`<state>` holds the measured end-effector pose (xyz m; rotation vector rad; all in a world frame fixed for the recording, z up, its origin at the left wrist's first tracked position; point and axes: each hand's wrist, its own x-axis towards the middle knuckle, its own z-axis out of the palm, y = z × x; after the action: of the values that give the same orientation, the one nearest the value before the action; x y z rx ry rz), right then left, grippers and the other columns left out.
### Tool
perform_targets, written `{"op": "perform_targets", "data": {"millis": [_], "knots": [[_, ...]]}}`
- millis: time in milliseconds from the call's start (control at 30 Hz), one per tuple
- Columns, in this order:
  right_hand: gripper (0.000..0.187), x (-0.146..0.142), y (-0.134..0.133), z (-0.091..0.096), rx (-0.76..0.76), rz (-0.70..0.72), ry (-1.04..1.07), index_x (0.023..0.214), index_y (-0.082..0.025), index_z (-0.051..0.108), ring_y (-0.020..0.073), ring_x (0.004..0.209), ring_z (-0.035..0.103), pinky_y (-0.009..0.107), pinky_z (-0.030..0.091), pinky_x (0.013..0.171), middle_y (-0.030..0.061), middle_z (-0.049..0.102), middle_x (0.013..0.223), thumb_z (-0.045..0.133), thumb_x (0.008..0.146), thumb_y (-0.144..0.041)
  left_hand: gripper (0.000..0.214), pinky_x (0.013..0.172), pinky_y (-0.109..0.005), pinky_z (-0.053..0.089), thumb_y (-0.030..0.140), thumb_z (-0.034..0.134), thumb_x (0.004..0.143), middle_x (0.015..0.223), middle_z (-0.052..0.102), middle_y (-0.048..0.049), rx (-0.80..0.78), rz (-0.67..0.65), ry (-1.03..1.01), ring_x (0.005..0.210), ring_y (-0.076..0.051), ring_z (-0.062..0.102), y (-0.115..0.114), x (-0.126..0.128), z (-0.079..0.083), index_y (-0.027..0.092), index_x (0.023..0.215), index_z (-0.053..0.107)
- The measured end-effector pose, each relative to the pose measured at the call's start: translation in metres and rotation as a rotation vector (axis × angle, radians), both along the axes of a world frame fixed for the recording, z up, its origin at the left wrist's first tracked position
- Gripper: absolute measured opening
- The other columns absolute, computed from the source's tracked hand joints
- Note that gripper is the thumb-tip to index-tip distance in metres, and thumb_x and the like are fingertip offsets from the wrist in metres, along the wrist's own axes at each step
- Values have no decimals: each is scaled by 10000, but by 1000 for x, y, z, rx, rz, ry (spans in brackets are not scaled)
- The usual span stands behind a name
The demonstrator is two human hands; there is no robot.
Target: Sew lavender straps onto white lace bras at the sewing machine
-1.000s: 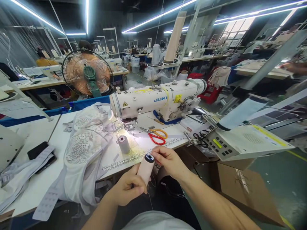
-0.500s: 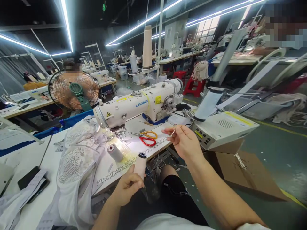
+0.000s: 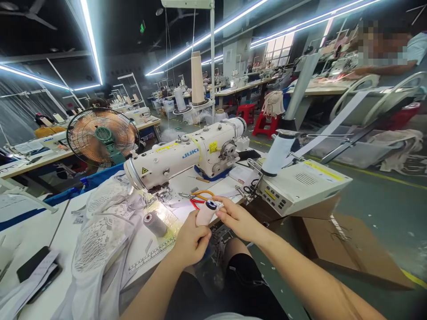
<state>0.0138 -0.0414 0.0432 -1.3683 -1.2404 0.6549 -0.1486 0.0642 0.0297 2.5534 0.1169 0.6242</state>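
Spool (image 3: 204, 217), pale pink, one: held in front of the machine (image 3: 180, 158), on the person's side. Left hand (image 3: 192, 242): wrapped round the spool. Right hand (image 3: 239, 220): fingertips at the spool's dark top; whether they pinch thread, cannot tell. Scissors (image 3: 194, 196), one pair: between machine and spool. Hazards: slackened left grip could drop the spool; a right-hand sweep could knock the scissors.

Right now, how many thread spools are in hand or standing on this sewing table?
2: a pale pink spool in the left hand, and a grey spool on the table. Others may be hidden behind the sewing machine.
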Motion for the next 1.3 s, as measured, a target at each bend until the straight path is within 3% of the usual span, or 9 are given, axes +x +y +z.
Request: {"op": "perform_targets", "data": {"millis": [133,233,433,700,900,1033,1167,1233,1300], "knots": [[336,9,5,-5,61,148,48,1150,-184,479,176,873,546,311,426,776,53,594,961,481,840,-312,145,777,-371,437,147,477,754,1119,421,-112,128,-45,19,976,-243,463,6,17,-2,175,761,619],[349,19,10,0,24,141,8,1165,-170,462,182,925,555,320,433,812,65,598,1038,473,834,-282,144,750,-376,451,161,483,753,1086,447,-118,188,-50,43,931,-241,487,15,33,0,172,732,625],[326,55,44,18,-193,-287,-250,1155,-172,464,176,873,589,293,446,773,53,638,977,452,831,-207,177,947,-466,372,178,470,808,1296,370,-115,65,145,-41,1217,-299,360,31,47,0,179,759,640],[280,92,96,4,-452,-594,-343,1075,-110,521,269,943,581,320,413,757,166,635,981,503,804,-179,215,913,-395,431,203,424,852,1211,477,-114,-222,213,-43,1151,-230,458,14,-17,-12,187,735,603],[362,83,84,6,-431,-627,-356,1185,-84,442,235,898,575,299,411,703,136,628,909,431,846,-210,219,814,-331,451,221,420,865,988,575,-96,-317,183,-49,957,-191,545,6,-63,-4,189,769,614],[314,52,49,16,-367,-487,-362,1112,-156,508,157,675,548,248,397,576,15,584,709,366,877,-309,236,669,-295,440,260,457,858,697,585,-47,-544,174,-141,724,-164,563,10,-72,-4,176,692,602],[221,-1,15,23,-270,6,-359,952,-175,585,103,522,463,217,354,509,-45,507,571,440,836,-294,217,475,-247,364,326,538,815,773,632,-51,-1054,143,-237,461,-77,460,5,-67,-10,158,694,604],[202,-27,5,25,-281,218,-298,961,-168,580,88,484,460,204,359,500,-60,505,528,447,828,-242,242,417,-235,314,350,592,771,840,640,-81,-1266,-1,-169,419,-63,439,1,-62,-16,141,648,593],[186,-49,1,25,-271,367,-217,947,-167,584,81,510,500,191,378,511,-51,549,565,451,820,-195,261,398,-228,305,372,637,730,705,615,-63,-1387,-162,-40,436,-93,472,-3,-59,-24,141,615,596]]}}
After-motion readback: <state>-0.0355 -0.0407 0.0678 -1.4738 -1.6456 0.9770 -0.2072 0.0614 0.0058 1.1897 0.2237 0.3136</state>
